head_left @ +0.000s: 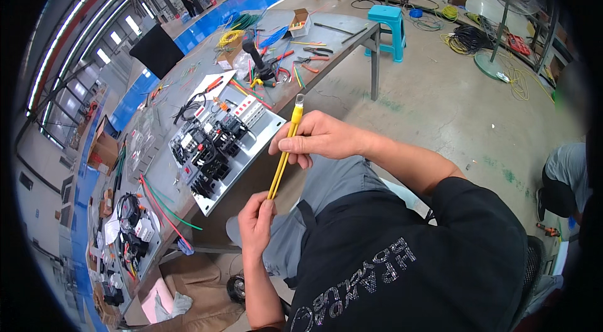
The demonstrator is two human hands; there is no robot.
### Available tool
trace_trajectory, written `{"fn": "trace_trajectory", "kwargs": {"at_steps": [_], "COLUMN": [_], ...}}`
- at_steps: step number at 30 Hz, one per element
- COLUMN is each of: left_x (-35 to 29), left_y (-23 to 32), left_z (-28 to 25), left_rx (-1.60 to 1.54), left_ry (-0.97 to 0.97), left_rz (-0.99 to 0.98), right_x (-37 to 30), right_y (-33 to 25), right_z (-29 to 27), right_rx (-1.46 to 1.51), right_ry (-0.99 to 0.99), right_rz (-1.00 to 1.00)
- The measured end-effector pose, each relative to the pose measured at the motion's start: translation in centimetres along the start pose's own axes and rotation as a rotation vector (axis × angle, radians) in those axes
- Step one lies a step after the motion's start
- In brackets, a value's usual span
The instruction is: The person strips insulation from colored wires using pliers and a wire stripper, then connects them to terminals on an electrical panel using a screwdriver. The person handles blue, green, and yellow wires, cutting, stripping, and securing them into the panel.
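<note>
A pair of yellow wires (281,172) runs slantwise between my two hands in front of my lap. At its upper end sits a metal cable lug (299,100) with a yellow sleeve below it. My right hand (316,136) pinches the wires just under the sleeve, thumb on top. Lower down and to the left, my left hand (256,221) closes on the other end, hiding the wire tips. Just left of my hands, a metal mounting plate (267,132) carrying black electrical components (210,156) lies at the table's edge, apart from the wires.
Farther along the grey table (342,21) are a cordless drill (259,63), pliers (311,63), loose wires and a small cardboard box (300,23). A teal stool (388,25) stands beyond the table's end. Another person (565,175) crouches at the far right.
</note>
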State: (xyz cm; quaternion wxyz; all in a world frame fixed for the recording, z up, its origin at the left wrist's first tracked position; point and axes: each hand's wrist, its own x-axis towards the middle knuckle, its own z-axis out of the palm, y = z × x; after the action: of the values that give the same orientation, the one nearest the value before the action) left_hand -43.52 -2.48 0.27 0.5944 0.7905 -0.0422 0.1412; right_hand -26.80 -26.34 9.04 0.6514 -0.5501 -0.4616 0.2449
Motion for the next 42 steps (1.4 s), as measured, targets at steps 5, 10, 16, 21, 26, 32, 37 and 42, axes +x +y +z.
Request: {"fn": "trace_trajectory", "kwargs": {"at_steps": [5, 10, 16, 21, 26, 32, 37, 42], "left_x": [0.6, 0.4, 0.1, 1.9, 2.0, 1.4, 1.8, 1.0], "left_y": [1.8, 1.5, 1.9, 4.9, 4.4, 4.4, 5.9, 6.2], "left_z": [1.1, 1.0, 1.2, 4.4, 5.2, 4.1, 5.0, 4.6], "left_rx": [-0.033, -0.054, -0.016, 0.016, 0.103, 0.194, 0.244, 0.272], "left_ry": [0.019, 0.020, 0.033, 0.035, 0.073, 0.141, 0.153, 0.162], "left_rz": [0.019, -0.014, 0.021, 0.103, 0.208, 0.232, 0.323, 0.326], "right_x": [0.2, -0.3, 0.0, -1.3, -1.7, -1.2, -2.0, -2.0], "right_y": [0.1, -0.9, -1.4, 0.3, 0.4, 0.5, 0.5, 0.3], "right_z": [1.2, -1.3, 0.8, 2.2, 1.9, 2.7, 2.7, 3.5], "right_rx": [-0.001, -0.098, -0.173, -0.240, -0.306, -0.162, -0.094, -0.082], "right_ry": [0.013, 0.210, 0.103, -0.033, -0.055, 0.007, 0.012, -0.012], "right_rz": [0.003, -0.022, 0.061, 0.035, 0.015, 0.081, 0.209, 0.188]}}
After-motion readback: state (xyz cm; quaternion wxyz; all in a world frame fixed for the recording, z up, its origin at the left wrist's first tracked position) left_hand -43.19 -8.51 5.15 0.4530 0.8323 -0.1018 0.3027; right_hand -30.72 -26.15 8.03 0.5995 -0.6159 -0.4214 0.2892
